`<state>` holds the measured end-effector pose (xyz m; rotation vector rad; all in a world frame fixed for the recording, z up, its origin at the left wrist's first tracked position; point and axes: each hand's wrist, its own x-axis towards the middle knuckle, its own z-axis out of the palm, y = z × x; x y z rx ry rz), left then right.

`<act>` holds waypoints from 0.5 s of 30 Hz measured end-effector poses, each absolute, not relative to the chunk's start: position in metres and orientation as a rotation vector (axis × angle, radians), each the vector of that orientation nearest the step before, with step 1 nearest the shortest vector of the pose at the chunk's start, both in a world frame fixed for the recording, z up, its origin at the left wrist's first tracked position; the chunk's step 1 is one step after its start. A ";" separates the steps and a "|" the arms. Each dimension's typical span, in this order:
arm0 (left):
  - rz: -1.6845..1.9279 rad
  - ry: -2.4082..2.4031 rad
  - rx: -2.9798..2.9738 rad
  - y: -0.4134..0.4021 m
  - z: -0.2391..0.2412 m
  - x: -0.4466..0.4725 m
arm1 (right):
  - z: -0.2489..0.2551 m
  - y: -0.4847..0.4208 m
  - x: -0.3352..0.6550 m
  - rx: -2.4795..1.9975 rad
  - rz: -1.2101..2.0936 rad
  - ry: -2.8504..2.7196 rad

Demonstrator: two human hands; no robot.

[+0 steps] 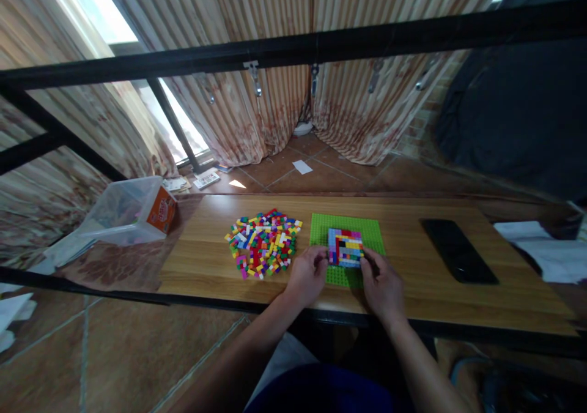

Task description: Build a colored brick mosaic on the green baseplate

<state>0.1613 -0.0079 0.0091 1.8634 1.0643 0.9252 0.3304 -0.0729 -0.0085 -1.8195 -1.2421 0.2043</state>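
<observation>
A squarish block of multicoloured toy bricks point(349, 245) stands on or just over the green studded baseplate point(316, 222); I cannot tell whether it is attached. Curled fingers of my left hand point(308, 277) close on its left side. My right hand point(384, 286) grips the lower right edge with thumb and fingers. Left of the plate lies a loose heap of small coloured bricks point(266, 241). Parts of the baseplate are covered by the block and my hands.
A black phone-like slab point(458, 251) lies on the right of the wooden table point(413, 217). White paper point(541, 248) is beyond it. A clear plastic bin point(123, 199) with an orange label stands at left. A black metal bar point(284, 49) crosses above.
</observation>
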 end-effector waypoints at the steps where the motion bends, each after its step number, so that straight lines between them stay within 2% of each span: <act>1: 0.902 1.078 1.857 -0.007 0.012 0.162 | -0.008 -0.073 0.330 -1.823 0.202 -1.241; 8: 0.712 1.246 1.847 -0.002 0.021 0.173 | -0.010 -0.073 0.331 -1.832 0.207 -1.238; 15: 0.727 1.291 1.749 0.001 0.022 0.179 | -0.009 -0.074 0.331 -1.833 0.200 -1.251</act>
